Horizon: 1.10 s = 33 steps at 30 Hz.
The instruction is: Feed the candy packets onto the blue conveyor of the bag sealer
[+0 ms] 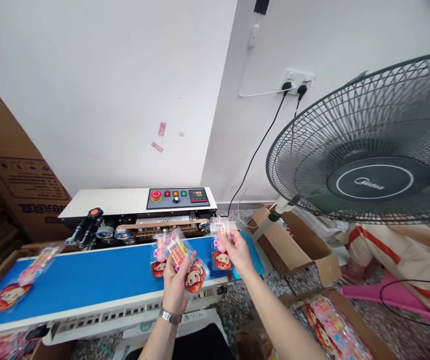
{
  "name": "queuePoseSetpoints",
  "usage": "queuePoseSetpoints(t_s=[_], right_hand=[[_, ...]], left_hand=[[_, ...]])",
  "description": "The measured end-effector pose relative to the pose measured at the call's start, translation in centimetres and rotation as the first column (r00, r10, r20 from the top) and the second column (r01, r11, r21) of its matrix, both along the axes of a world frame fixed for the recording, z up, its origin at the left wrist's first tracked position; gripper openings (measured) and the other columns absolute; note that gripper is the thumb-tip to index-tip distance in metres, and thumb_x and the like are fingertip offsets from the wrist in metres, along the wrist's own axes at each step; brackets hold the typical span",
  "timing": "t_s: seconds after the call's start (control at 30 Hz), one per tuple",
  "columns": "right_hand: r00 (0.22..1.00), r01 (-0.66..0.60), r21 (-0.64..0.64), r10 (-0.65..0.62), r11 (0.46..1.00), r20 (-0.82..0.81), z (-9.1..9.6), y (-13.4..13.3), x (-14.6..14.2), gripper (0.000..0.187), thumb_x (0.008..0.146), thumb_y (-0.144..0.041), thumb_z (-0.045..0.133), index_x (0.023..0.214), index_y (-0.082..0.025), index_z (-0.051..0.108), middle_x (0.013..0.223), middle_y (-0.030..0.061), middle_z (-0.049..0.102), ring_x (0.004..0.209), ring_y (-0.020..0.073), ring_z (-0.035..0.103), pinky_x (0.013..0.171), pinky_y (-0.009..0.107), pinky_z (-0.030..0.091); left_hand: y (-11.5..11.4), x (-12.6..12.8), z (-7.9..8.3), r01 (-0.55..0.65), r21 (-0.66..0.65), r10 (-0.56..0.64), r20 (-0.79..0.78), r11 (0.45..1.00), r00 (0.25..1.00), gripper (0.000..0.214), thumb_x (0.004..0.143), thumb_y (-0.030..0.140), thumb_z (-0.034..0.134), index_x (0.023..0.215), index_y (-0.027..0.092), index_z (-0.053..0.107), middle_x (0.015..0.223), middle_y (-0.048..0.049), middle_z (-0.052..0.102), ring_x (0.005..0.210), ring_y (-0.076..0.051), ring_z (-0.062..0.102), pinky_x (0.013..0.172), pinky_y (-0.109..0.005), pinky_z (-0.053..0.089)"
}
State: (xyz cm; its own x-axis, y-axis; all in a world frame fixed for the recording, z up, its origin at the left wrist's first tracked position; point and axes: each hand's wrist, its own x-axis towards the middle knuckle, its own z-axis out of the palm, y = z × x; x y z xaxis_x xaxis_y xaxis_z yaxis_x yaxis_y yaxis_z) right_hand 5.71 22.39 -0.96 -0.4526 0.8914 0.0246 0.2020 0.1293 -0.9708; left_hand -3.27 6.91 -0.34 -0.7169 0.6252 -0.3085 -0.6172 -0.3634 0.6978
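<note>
My left hand [175,282], with a metal watch on its wrist, is closed round a bunch of clear toy packets [179,257] printed with a red-haired cartoon face. My right hand [236,250] pinches one more such packet [221,247] by its top, holding it upright at the right end of the blue conveyor belt [87,277]. Another packet [19,282] lies flat on the belt at its far left end. Behind the belt stands the sealing machine [139,202] with its control panel [179,198].
A large dark fan [372,150] fills the right side. Below it an open cardboard box [301,245] sits on the floor, and a box of more packets [331,325] lies at lower right. Another person's striped clothing [398,255] shows under the fan. Cardboard cartons [15,175] stand left.
</note>
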Motion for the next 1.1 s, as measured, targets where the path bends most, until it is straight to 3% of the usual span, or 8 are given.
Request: queuePoseSetpoints(t_s=[0.1, 0.27, 0.33, 0.4, 0.53, 0.7, 0.83, 1.1], right_hand=[[0.971, 0.044, 0.125, -0.072, 0.991, 0.228, -0.8, 2.4, 0.4, 0.021, 0.072, -0.04, 0.057, 0.083, -0.022, 0.057, 0.059, -0.002, 0.06, 0.053, 0.0157, 0.056, 0.05, 0.024, 0.04], [0.927, -0.105, 0.255, 0.002, 0.961, 0.374, -0.4, 1.9, -1.5, 0.021, 0.071, -0.033, 0.06, 0.089, -0.022, 0.062, 0.072, 0.0024, 0.066, 0.067, 0.0189, 0.061, 0.064, 0.028, 0.044], [0.952, -0.136, 0.281, 0.047, 0.95, 0.301, 0.4, 0.5, -2.1, 0.028, 0.074, -0.034, 0.059, 0.099, -0.021, 0.061, 0.09, 0.0059, 0.067, 0.077, 0.0194, 0.061, 0.071, 0.03, 0.045], [0.967, -0.224, 0.189, 0.193, 0.956, 0.167, 1.3, -1.1, -2.3, 0.031, 0.079, -0.039, 0.054, 0.104, -0.022, 0.06, 0.098, 0.0067, 0.066, 0.081, 0.0189, 0.062, 0.073, 0.03, 0.047], [0.885, -0.463, -0.014, 0.461, 0.886, -0.071, 2.3, -4.0, -1.9, 0.031, 0.083, -0.044, 0.051, 0.102, -0.023, 0.062, 0.091, 0.0031, 0.067, 0.088, 0.0187, 0.061, 0.075, 0.03, 0.049], [0.933, -0.353, -0.06, 0.347, 0.934, -0.096, 1.9, -4.9, -1.3, 0.028, 0.079, -0.045, 0.056, 0.079, -0.018, 0.063, 0.074, 0.0006, 0.063, 0.072, 0.0153, 0.058, 0.066, 0.025, 0.046], [0.971, -0.224, -0.07, 0.217, 0.972, -0.095, 1.7, -5.0, -1.3, 0.027, 0.07, -0.043, 0.066, 0.067, -0.018, 0.055, 0.064, -0.0027, 0.056, 0.061, 0.0122, 0.051, 0.059, 0.023, 0.041], [0.961, -0.136, -0.117, 0.103, 0.984, -0.256, 1.2, -4.1, -0.9, 0.028, 0.078, -0.048, 0.055, 0.081, -0.02, 0.053, 0.074, -0.0004, 0.057, 0.068, 0.0132, 0.053, 0.063, 0.023, 0.043]], left_hand=[[-0.1, -0.2, -0.2, 0.014, -0.006, -0.014, 0.008, 1.0, 1.0, 0.046, 0.061, 0.033, 0.076, 0.101, 0.02, 0.058, 0.097, -0.0091, 0.069, 0.088, -0.024, 0.066, 0.076, -0.035, 0.051], [0.0, -0.2, -0.7, 0.032, -0.011, -0.033, -0.052, 0.999, 0.998, 0.038, 0.062, 0.031, 0.076, 0.093, 0.015, 0.062, 0.088, -0.0081, 0.07, 0.076, -0.02, 0.066, 0.071, -0.03, 0.05], [0.0, -0.2, -0.6, 0.034, -0.003, -0.035, -0.087, 0.999, 0.996, 0.039, 0.063, 0.03, 0.075, 0.097, 0.016, 0.061, 0.091, -0.0082, 0.07, 0.076, -0.019, 0.065, 0.072, -0.03, 0.05], [0.0, -0.2, -0.6, 0.029, -0.007, -0.029, -0.121, 1.0, 0.992, 0.042, 0.063, 0.028, 0.075, 0.1, 0.016, 0.059, 0.095, -0.0088, 0.069, 0.078, -0.019, 0.065, 0.072, -0.03, 0.05], [0.0, -0.1, -0.6, 0.03, -0.011, -0.031, -0.134, 0.999, 0.991, 0.047, 0.061, 0.026, 0.076, 0.102, 0.017, 0.055, 0.097, -0.0096, 0.068, 0.08, -0.021, 0.065, 0.073, -0.032, 0.05], [0.1, 0.4, -0.6, 0.077, 0.039, -0.069, -0.17, 0.996, 0.983, 0.041, 0.065, 0.027, 0.073, 0.102, 0.016, 0.059, 0.102, -0.0108, 0.067, 0.089, -0.022, 0.064, 0.082, -0.035, 0.048], [0.2, 0.6, -0.8, 0.092, 0.004, -0.089, -0.184, 0.996, 0.979, 0.037, 0.065, 0.028, 0.073, 0.098, 0.015, 0.063, 0.091, -0.0084, 0.069, 0.079, -0.02, 0.065, 0.074, -0.031, 0.049], [0.3, 0.6, -0.5, -0.034, -0.01, 0.034, -0.053, 0.999, 0.998, 0.036, 0.058, 0.03, 0.078, 0.088, 0.015, 0.065, 0.087, -0.0071, 0.071, 0.075, -0.02, 0.065, 0.073, -0.033, 0.051]])
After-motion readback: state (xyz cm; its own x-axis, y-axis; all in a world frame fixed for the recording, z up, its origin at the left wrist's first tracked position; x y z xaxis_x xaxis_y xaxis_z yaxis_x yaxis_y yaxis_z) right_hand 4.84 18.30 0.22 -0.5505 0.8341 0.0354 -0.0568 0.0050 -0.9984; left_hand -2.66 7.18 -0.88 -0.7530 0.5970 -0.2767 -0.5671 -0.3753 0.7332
